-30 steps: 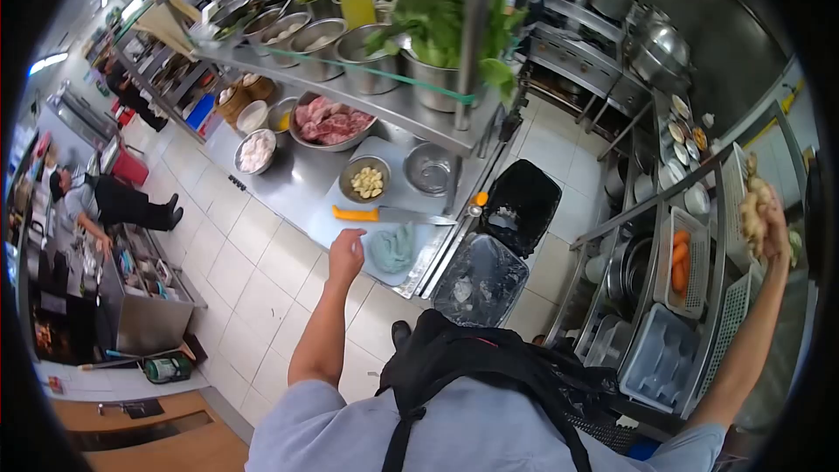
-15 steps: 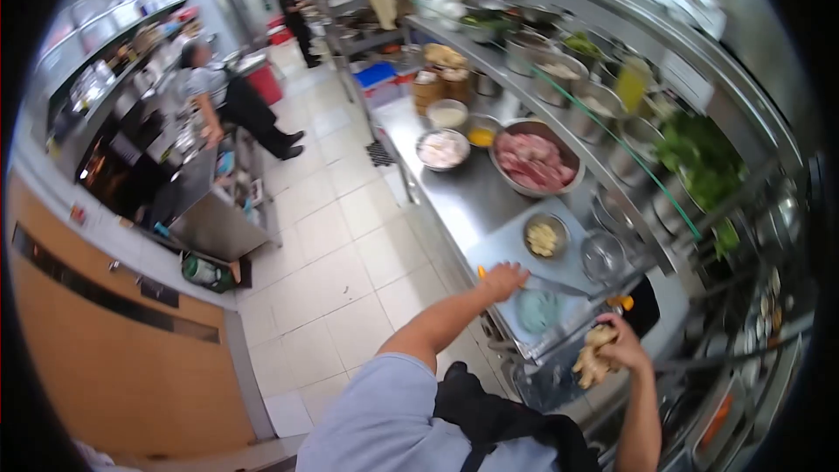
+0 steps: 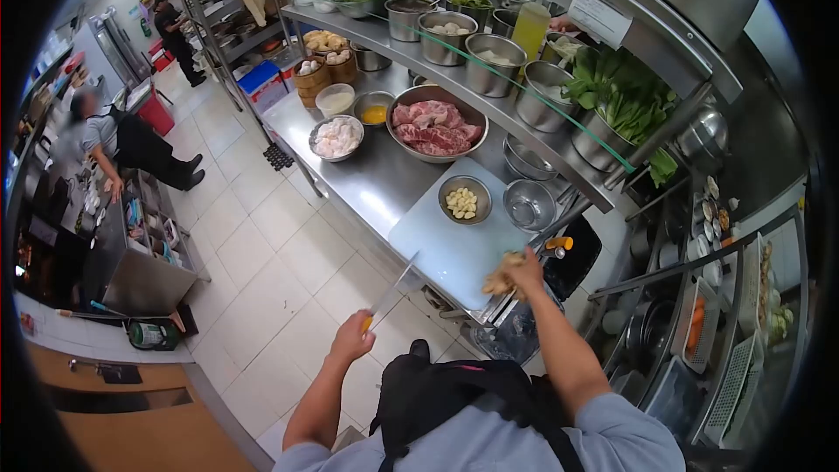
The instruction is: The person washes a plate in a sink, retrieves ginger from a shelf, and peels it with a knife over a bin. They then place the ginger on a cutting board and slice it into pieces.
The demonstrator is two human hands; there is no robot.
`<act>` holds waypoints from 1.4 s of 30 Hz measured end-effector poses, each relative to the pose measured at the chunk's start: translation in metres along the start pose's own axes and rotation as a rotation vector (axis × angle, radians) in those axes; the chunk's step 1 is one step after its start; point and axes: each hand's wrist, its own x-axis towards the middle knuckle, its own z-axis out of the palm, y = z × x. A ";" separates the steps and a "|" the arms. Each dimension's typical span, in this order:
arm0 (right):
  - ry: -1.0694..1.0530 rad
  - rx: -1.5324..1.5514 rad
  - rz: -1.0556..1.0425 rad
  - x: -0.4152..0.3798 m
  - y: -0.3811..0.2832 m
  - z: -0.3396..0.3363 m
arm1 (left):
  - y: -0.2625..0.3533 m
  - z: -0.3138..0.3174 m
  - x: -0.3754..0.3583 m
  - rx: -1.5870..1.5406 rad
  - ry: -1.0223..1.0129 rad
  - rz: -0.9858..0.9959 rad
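Observation:
My left hand (image 3: 353, 338) is closed round the yellow handle of a knife (image 3: 395, 288), out in front of the counter edge. Its blade points up and away, with the tip beside the near left edge of the pale blue cutting board (image 3: 428, 236). In my right hand (image 3: 526, 273) is a knobbly piece of ginger (image 3: 502, 278), over the board's near right corner. A steel bowl of peeled garlic cloves (image 3: 461, 202) stands on the board. Right of it sits an empty-looking metal bowl (image 3: 529, 205).
A large bowl of raw meat (image 3: 437, 127) and a bowl of pale pieces (image 3: 336, 138) stand farther back. Above runs a shelf with metal pots (image 3: 495, 65) and leafy greens (image 3: 625, 92). Racks (image 3: 690, 323) flank the right. A person (image 3: 131, 140) works across the aisle.
My left hand has lifted the knife off the board and brought it left, past the counter edge. My right hand has moved the ginger over the board's corner. The view has turned right.

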 end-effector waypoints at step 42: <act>-0.024 0.099 -0.302 -0.025 0.035 0.069 | 0.135 -0.019 0.066 0.585 -0.361 0.147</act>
